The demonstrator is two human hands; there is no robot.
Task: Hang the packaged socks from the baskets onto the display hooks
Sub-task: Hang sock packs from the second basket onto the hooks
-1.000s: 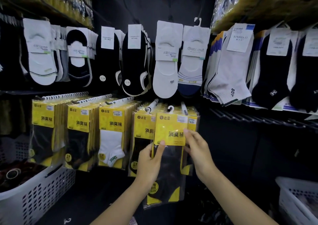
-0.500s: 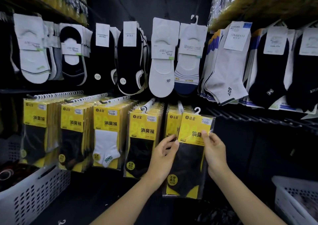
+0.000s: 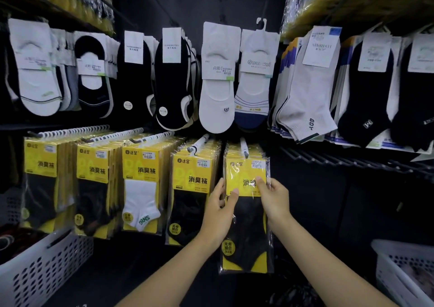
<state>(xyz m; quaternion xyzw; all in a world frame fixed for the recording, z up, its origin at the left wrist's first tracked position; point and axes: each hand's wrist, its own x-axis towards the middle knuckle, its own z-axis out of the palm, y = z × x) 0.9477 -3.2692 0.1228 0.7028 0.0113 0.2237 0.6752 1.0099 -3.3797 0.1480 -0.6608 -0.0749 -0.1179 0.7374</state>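
**Sock packet held at the hook by both grips**

The sock packet (image 3: 247, 212), a clear sleeve with a yellow card and black socks, hangs upright between the two grips. The left grip (image 3: 219, 212) grasps its left edge, thumb on the front and fingers behind. The right grip (image 3: 273, 201) pinches the right edge at the yellow card, one fingertip pressed on the printed front. The packet's top edge sits at the tip of a white hook (image 3: 244, 148) just above both grips. Whether the hook passes through the packet's hanger cannot be told. A stack of matching packets (image 3: 229, 153) hangs on the same hook, right behind it.

To the left of the left grip, four more hooks carry rows of the same yellow packets, one fronted by a white-sock packet (image 3: 141, 203). Above the grips hang carded no-show socks (image 3: 217, 76). Up and to the right of the right grip are grey ankle socks (image 3: 305, 95).

Below and well left of the left grip stands a white perforated basket (image 3: 47, 271). A second basket (image 3: 387, 248) sits low, well to the right of the right grip.
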